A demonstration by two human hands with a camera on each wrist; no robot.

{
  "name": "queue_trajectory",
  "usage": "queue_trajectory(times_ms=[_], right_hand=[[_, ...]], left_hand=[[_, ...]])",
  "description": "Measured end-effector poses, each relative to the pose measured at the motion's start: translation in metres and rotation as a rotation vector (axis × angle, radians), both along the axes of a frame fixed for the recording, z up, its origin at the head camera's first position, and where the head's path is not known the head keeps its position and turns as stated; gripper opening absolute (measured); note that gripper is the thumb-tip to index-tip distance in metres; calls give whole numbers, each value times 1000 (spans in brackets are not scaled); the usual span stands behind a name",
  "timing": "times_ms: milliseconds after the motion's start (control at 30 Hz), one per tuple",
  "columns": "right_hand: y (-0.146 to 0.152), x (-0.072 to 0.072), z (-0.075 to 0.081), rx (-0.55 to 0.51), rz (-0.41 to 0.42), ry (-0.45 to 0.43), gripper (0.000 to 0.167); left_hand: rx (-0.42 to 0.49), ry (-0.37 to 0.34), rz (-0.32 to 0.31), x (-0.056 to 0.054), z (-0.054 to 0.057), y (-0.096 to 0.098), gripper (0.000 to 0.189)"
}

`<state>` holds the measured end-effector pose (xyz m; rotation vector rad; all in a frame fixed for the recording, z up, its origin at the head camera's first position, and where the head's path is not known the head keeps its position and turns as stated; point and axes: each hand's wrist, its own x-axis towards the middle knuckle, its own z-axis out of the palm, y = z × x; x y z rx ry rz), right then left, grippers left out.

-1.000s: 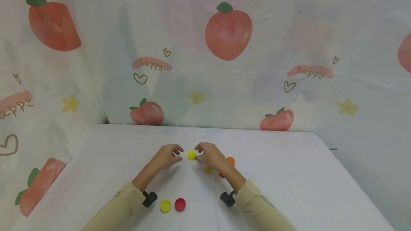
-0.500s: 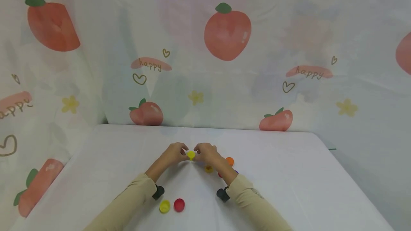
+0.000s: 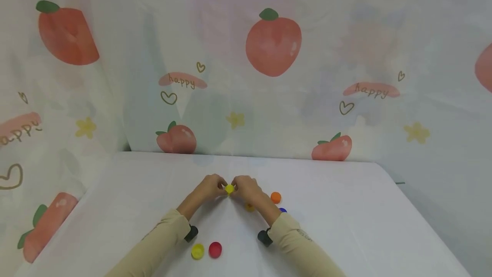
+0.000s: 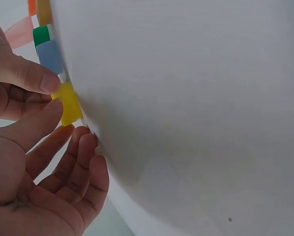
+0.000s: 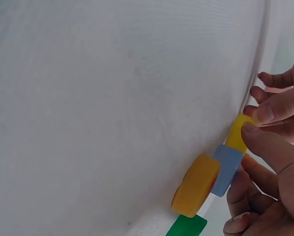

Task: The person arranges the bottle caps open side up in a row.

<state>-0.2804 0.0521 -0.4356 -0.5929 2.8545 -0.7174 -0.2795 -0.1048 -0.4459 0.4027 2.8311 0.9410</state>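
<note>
A small yellow bottle cap (image 3: 229,189) is between my two hands, low over the white table. My left hand (image 3: 209,187) pinches it from the left, thumb on its near side. From the other side my right hand (image 3: 247,189) pinches the same cap (image 5: 238,133). In the left wrist view the left hand's other fingers curl loosely below the cap (image 4: 70,104). Close by in the right wrist view are a light blue cap (image 5: 227,169), a ribbed amber cap (image 5: 196,186) and a green cap (image 5: 187,226).
Nearer the front lie a yellow cap (image 3: 197,251) and a red cap (image 3: 215,249). An orange cap (image 3: 276,197) and a blue cap (image 3: 282,210) lie right of the right forearm. A fruit-print curtain (image 3: 273,110) stands behind the white table (image 3: 346,208).
My left hand has moved right to the yellow cap, and both hands have closed on it. The red cap beside the right forearm is now hidden, while the blue one has come into sight.
</note>
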Motion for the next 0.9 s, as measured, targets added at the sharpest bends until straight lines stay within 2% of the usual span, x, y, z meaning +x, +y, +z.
queue_trajectory(times_ms=[333,533,700,800,900], right_hand=[[-3,1,2,60,37,120,25],[0,5,5,70,70,167,25],[5,13,12,-22,75,135,28],[9,18,16,-106,81,92,30],[13,22,19,-156,106,66,31]], left_hand=[[31,36,-11,8,2,-2,27],[32,82,-48,14,3,-5,30],[42,111,-62,21,7,-8,32],[90,118,-59,27,12,-11,33],[149,92,-48,35,17,-14,34]])
